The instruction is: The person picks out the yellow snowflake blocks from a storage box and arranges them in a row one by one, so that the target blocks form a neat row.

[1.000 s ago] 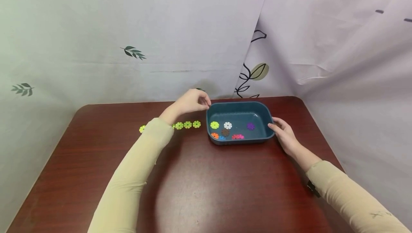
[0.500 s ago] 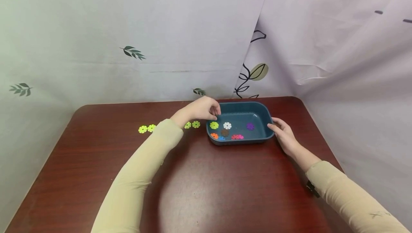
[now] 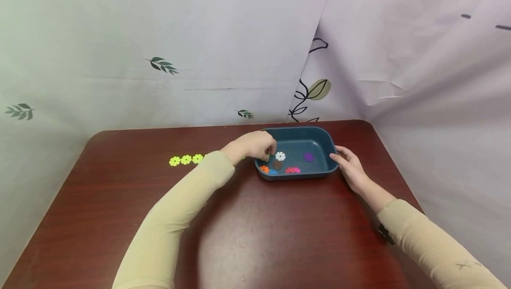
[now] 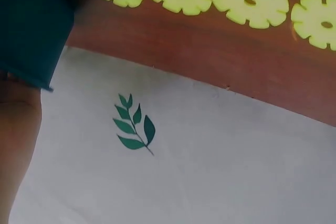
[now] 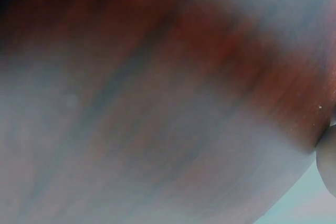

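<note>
In the head view, a dark blue-green plastic bin (image 3: 295, 176) stands at the back of the table. My left hand (image 3: 255, 144) reaches over its left end, fingertips down at a yellow-green interlocking disc (image 3: 268, 157). Most of that disc is hidden by the fingers, so whether they pinch it cannot be told. The right hand (image 3: 353, 171) grips the bin's right end, thumb over the rim and fingers outside. Inside lie a white disc (image 3: 280, 156), a brown disc (image 3: 277, 165), a purple disc (image 3: 308, 157), an orange disc (image 3: 264, 169), a blue disc (image 3: 273, 172) and pink-red discs (image 3: 292, 170).
A row of several yellow-green discs (image 3: 186, 159) lies on the reddish-brown table (image 3: 247, 235), left of the bin and partly behind the left forearm. A printed cloth wall (image 3: 223, 49) rises behind the table. The right wrist view is mostly blurred table.
My left hand has moved right and down, from beside the bin's left rim to the yellow-green disc inside it. The right hand keeps its grip on the bin.
</note>
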`<state>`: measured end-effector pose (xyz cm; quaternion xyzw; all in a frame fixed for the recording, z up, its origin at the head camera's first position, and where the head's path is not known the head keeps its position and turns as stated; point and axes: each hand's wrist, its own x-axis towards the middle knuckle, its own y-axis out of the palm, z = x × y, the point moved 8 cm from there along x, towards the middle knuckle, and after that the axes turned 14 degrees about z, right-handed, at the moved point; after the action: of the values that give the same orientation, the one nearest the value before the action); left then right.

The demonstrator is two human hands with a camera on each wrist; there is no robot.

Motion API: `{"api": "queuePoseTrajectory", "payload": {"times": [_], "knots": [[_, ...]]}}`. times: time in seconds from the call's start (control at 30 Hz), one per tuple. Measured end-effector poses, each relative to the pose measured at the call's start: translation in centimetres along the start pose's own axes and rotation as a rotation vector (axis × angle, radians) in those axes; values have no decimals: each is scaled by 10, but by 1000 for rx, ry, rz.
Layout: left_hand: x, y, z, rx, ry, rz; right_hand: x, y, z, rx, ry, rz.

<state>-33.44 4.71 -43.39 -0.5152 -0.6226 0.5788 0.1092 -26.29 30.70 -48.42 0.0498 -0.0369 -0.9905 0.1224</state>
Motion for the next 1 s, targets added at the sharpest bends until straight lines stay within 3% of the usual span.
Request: {"api": "queuePoseTrajectory", "payload": {"times": [0.3,0.57,0.8,1.0], "knots": [[6,5,0,39,-11,-18,-1,0,0,6,-10,-6],[6,3,0,-49,40,-51,-1,0,0,15,1,-3],[8,0,1,40,13,-85,0,0,0,4,-9,0],[11,1,2,103,-34,-61,0,1,0,13,-20,2]]}}
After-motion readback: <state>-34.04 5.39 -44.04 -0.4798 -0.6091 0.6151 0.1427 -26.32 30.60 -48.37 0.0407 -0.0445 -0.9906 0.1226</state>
